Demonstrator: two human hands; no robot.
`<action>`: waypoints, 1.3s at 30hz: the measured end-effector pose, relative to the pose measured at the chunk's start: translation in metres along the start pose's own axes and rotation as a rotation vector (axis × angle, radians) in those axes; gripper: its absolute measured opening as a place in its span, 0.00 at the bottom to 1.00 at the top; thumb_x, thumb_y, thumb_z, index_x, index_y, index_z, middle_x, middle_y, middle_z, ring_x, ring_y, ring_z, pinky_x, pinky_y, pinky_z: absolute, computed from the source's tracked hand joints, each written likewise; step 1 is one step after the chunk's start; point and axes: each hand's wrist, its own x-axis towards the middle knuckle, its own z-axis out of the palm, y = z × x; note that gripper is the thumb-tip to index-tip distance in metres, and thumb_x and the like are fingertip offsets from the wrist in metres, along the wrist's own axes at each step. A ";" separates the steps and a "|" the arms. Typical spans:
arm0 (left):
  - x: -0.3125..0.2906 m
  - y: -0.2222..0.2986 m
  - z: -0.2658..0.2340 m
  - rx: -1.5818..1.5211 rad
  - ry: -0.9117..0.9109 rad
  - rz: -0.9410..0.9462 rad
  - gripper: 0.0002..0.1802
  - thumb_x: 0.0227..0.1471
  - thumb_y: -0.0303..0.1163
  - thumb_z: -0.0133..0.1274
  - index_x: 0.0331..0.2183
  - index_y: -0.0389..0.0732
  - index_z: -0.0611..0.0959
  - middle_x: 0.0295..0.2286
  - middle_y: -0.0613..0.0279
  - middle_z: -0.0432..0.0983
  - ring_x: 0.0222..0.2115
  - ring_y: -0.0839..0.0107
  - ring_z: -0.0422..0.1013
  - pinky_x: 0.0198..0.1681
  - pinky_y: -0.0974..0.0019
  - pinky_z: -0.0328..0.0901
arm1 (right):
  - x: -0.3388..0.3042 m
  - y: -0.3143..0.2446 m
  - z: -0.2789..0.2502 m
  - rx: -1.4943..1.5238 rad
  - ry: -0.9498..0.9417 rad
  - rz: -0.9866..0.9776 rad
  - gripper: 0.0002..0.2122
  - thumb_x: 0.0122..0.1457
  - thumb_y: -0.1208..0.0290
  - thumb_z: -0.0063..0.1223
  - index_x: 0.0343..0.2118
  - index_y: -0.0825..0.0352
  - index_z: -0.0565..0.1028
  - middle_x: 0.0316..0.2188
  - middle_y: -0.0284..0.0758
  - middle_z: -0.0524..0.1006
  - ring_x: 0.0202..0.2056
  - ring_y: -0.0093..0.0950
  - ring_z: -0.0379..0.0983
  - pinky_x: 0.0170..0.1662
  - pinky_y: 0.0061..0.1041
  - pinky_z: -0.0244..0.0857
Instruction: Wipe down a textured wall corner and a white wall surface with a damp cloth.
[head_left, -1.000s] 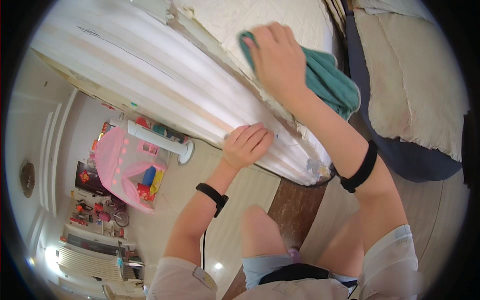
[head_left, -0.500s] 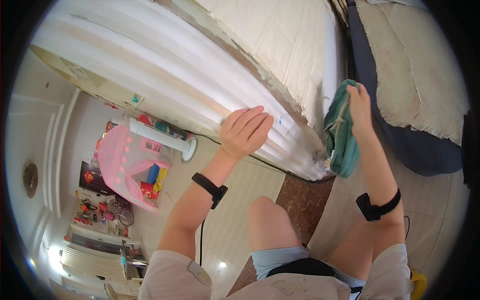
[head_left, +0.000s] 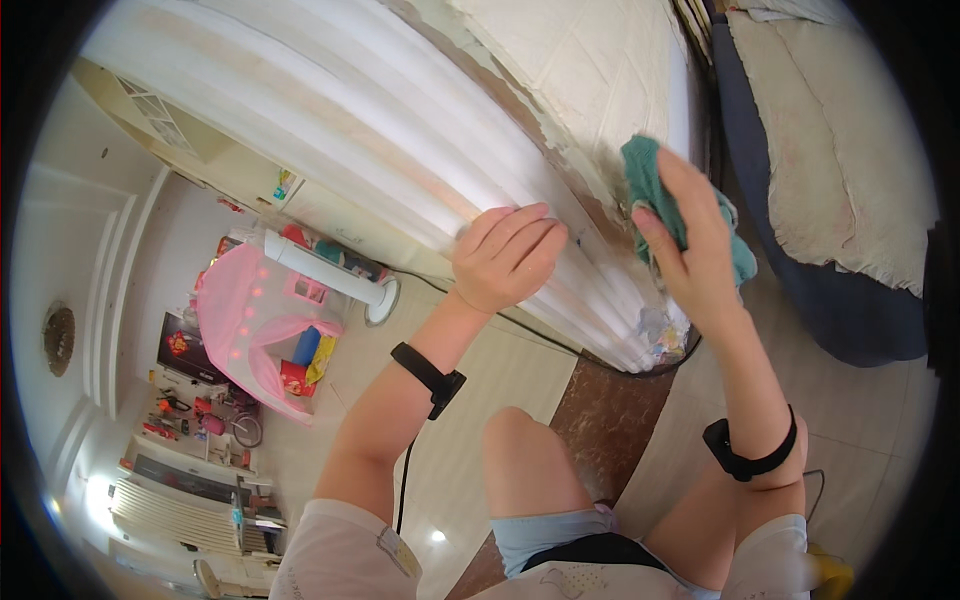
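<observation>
My right hand is closed on a crumpled green cloth, which sticks out past the fingers on both sides. It is beside the end of the white ridged door frame, close to the cream quilted panel. Whether the cloth touches either surface, I cannot tell. My left hand rests against the ridged frame with its fingers mostly stretched out and holds nothing; its thumb is hidden. Each forearm wears a black strap with a small black box.
A pink play tent and a white upright appliance stand at the left. To the right, beige fabric lies over a dark blue base. A dark cable runs along the frame's foot. Brown marble crosses the tiled floor by my knees.
My right hand has turned and moved slightly left with the cloth, which is now bunched rather than hanging long. My left hand has shifted a little to the right along the frame.
</observation>
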 end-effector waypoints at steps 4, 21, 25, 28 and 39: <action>0.000 0.003 0.003 -0.027 0.028 -0.003 0.12 0.37 0.23 0.51 0.29 0.45 0.80 0.28 0.70 0.78 0.35 0.72 0.75 0.39 0.67 0.66 | -0.004 0.011 0.014 0.025 0.002 0.132 0.16 0.54 0.82 0.53 0.47 0.68 0.74 0.36 0.40 0.74 0.32 0.35 0.72 0.33 0.26 0.67; -0.001 0.002 0.005 -0.039 0.054 0.003 0.11 0.37 0.24 0.54 0.29 0.45 0.79 0.26 0.69 0.78 0.34 0.73 0.75 0.38 0.69 0.67 | 0.043 0.011 0.028 -0.247 -0.026 -0.182 0.17 0.49 0.82 0.52 0.43 0.62 0.77 0.37 0.37 0.73 0.32 0.35 0.72 0.33 0.30 0.67; -0.004 0.000 0.006 -0.029 0.057 -0.009 0.10 0.38 0.23 0.53 0.29 0.45 0.79 0.27 0.70 0.78 0.35 0.73 0.75 0.38 0.69 0.67 | 0.051 0.011 0.035 -0.257 0.011 -0.220 0.17 0.50 0.82 0.52 0.43 0.62 0.77 0.36 0.38 0.73 0.32 0.35 0.72 0.33 0.30 0.67; -0.003 0.001 0.004 -0.023 0.060 -0.011 0.10 0.39 0.23 0.52 0.29 0.45 0.79 0.26 0.70 0.77 0.35 0.73 0.75 0.38 0.68 0.67 | 0.027 0.022 0.034 -0.252 0.011 -0.185 0.17 0.48 0.81 0.53 0.43 0.61 0.77 0.36 0.37 0.73 0.32 0.34 0.72 0.33 0.29 0.67; -0.001 0.001 0.002 -0.025 0.035 -0.023 0.08 0.39 0.24 0.52 0.27 0.45 0.80 0.26 0.70 0.77 0.34 0.73 0.75 0.37 0.68 0.66 | 0.038 0.021 0.050 -0.474 0.122 -0.293 0.21 0.41 0.77 0.52 0.43 0.62 0.77 0.37 0.33 0.73 0.30 0.30 0.69 0.31 0.26 0.66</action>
